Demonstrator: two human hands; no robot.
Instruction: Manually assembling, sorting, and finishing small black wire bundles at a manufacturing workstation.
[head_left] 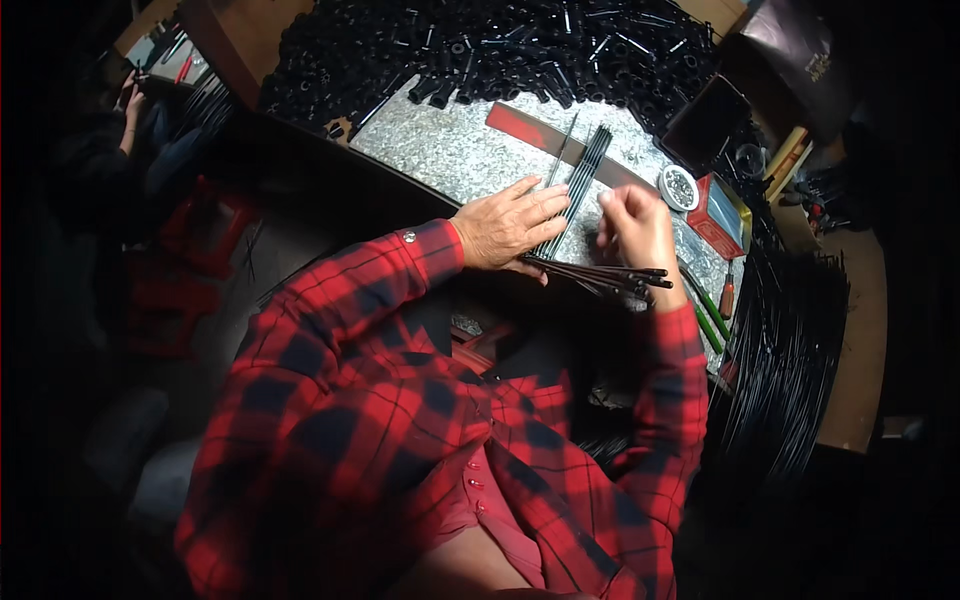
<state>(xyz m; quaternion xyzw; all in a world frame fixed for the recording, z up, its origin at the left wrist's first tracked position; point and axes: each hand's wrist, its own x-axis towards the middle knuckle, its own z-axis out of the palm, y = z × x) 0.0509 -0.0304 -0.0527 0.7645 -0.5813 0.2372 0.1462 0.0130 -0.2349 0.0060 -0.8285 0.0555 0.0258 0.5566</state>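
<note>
My left hand (512,226) rests on the work surface, its fingers stretched over a bundle of thin dark rods (590,160) that points away from me. From under this palm, with the thumb below, a second bunch of dark rods (600,270) sticks out to the right, past my right wrist. Raised just right of the rods, my right hand (635,225) has its thumb and fingers curled together in a pinch. Whatever it holds, if anything, is too small to make out. Beneath the upright rods lies a flat red and brown bar (530,130).
A heap of black tubular parts (480,50) fills the far side. To the right are a round white tub (678,187), a red box (718,215), green-handled pliers (712,325), a screwdriver (727,298) and many thin rods (790,350). Another person's hand (132,95) shows far left, above red stools (205,230).
</note>
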